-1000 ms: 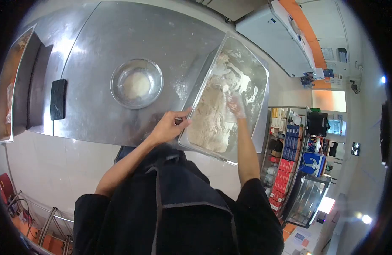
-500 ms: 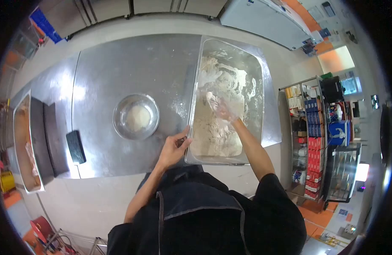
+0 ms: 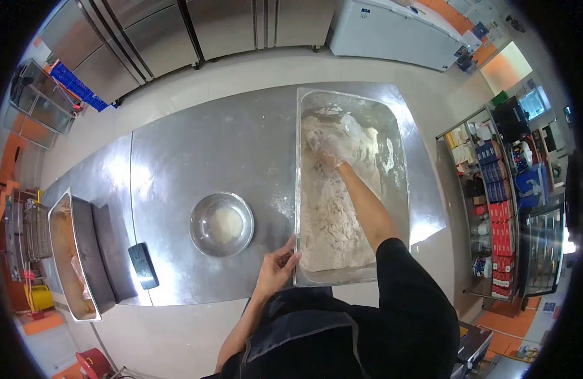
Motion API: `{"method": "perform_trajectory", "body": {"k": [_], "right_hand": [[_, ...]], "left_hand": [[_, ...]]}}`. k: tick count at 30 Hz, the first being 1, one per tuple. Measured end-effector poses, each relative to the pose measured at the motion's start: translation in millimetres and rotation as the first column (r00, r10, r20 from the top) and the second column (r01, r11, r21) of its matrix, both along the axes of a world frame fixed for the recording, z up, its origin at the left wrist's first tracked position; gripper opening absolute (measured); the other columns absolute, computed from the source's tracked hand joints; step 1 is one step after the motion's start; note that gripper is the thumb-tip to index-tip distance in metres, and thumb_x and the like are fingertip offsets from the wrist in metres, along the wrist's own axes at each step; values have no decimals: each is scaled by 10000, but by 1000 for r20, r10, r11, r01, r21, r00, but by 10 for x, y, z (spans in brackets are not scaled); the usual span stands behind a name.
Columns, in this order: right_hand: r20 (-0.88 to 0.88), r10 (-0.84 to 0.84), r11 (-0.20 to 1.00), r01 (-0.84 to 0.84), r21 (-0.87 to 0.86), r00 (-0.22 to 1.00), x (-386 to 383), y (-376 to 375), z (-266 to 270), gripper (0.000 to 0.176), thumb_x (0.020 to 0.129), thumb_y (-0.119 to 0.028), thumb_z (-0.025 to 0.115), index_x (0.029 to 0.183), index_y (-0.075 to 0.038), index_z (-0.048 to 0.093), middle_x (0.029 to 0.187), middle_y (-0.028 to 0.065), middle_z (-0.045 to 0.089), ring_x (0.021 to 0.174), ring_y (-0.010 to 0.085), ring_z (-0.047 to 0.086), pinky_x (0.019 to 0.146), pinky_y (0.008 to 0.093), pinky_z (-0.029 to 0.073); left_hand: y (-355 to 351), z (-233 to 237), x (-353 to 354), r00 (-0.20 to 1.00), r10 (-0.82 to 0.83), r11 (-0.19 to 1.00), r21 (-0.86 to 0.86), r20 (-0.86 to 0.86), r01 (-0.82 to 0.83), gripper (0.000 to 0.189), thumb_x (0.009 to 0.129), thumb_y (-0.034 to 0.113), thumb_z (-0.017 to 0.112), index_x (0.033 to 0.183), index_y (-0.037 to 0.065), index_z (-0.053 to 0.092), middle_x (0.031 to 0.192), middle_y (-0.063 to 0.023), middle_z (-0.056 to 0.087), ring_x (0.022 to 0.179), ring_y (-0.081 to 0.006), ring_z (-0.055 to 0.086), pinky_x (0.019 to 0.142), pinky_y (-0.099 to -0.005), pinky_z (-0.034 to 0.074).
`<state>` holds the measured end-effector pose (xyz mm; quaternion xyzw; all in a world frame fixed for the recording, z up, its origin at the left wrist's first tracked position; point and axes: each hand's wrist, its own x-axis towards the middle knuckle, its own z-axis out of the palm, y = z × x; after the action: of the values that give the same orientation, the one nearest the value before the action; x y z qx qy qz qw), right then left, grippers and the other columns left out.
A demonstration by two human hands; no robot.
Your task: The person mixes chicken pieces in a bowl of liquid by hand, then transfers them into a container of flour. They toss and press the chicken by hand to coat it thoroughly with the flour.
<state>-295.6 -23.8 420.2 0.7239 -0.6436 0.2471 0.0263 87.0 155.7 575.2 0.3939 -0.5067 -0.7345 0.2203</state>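
Observation:
A deep metal pan holds a bed of pale flour. My left hand is at the pan's near left side, its fingers curled and thumb at the rim. Inside the pan, toward the far end, my right hand wears a clear glove and reaches down into the flour. Its fingertips are blurred by flour and motion, so I cannot tell what they hold. Just beyond this hand, a whitish lump lies on the flour.
Left of the pan stands a steel bowl with white powder in it. A black phone-like slab lies farther left, before another deep metal pan at the table's end. Shelving with boxes stands to the right.
The view has tilted up, so the table sits lower. My right hand has gone deeper into the flour at the pan's far end. My left hand stays at the rim.

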Motion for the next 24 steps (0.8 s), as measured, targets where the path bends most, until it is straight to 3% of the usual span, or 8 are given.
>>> {"method": "perform_trajectory", "body": {"k": [2, 3, 4, 7, 10, 17, 19, 24], "right_hand": [[25, 149, 981, -144, -129, 989, -38, -11, -530, 343, 944, -123, 471, 1274, -46, 529, 1155, 121, 614, 1005, 222, 615, 845, 347, 522], [420, 230, 967, -253, 0, 878, 67, 74, -446, 360, 953, -129, 473, 1299, -41, 513, 1179, 102, 602, 1044, 209, 600, 895, 336, 506], [754, 204, 916, -393, 79, 625, 179, 251, -351, 378, 961, -135, 476, 1325, -36, 498, 1203, 83, 590, 1082, 197, 585, 945, 325, 491], [867, -75, 830, -450, 328, 493, 640, 1236, 230, 421, 970, -179, 491, 1358, -18, 464, 1236, 102, 579, 1120, 193, 575, 929, 294, 503], [233, 76, 712, -217, 668, 969, 1117, 1779, 1016, 379, 978, -163, 474, 1325, -13, 500, 1271, 114, 574, 1084, 180, 596, 849, 288, 542], [430, -92, 797, -193, 572, 898, 589, 2049, 1374, 396, 941, -132, 508, 1336, -106, 529, 1333, 84, 559, 1080, 217, 586, 846, 358, 540], [-363, -83, 737, 302, 604, 928, 234, 1950, 1000, 387, 949, -123, 493, 1334, -128, 530, 1267, 73, 599, 1058, 213, 589, 819, 345, 540], [163, 153, 831, -216, 513, 975, 577, 2474, 1099, 416, 978, -160, 464, 1386, -76, 456, 1239, 88, 607, 1054, 219, 595, 858, 349, 529]], "left_hand": [[25, -47, 13, 1000, -4, 1000, 20, -6, 4, 487, 953, 102, 625, 1387, -52, 466, 814, 70, 520, 746, -22, 463, 692, -189, 426], [41, -14, 5, 1000, -9, 999, 41, 7, 9, 487, 953, 102, 625, 1387, -52, 466, 814, 70, 520, 746, -22, 463, 692, -189, 426], [50, 34, -23, 999, 26, 999, 43, -18, -26, 487, 952, 95, 624, 1389, -51, 464, 807, 71, 506, 729, -21, 450, 673, -189, 416], [85, -57, -21, 998, 38, 999, 25, -44, -37, 487, 950, 83, 623, 1389, -50, 462, 798, 76, 484, 702, -19, 431, 639, -191, 402], [43, -144, -20, 997, 18, 999, -25, -75, -20, 482, 947, 76, 624, 1384, -52, 467, 793, 78, 481, 688, -18, 431, 616, -195, 399], [38, -107, -13, 995, 11, 998, -56, -101, -17, 479, 941, 80, 631, 1381, -36, 481, 754, 61, 475, 664, -15, 421, 583, -195, 382], [64, -168, -16, 992, 28, 998, -48, -119, -34, 482, 941, 84, 631, 1385, -31, 481, 748, 60, 475, 660, -14, 419, 580, -195, 382], [19, -129, 7, 995, -11, 990, -139, -104, -4, 468, 941, 88, 626, 1371, -36, 491, 697, 43, 469, 617, -18, 414, 547, -220, 388]]}}
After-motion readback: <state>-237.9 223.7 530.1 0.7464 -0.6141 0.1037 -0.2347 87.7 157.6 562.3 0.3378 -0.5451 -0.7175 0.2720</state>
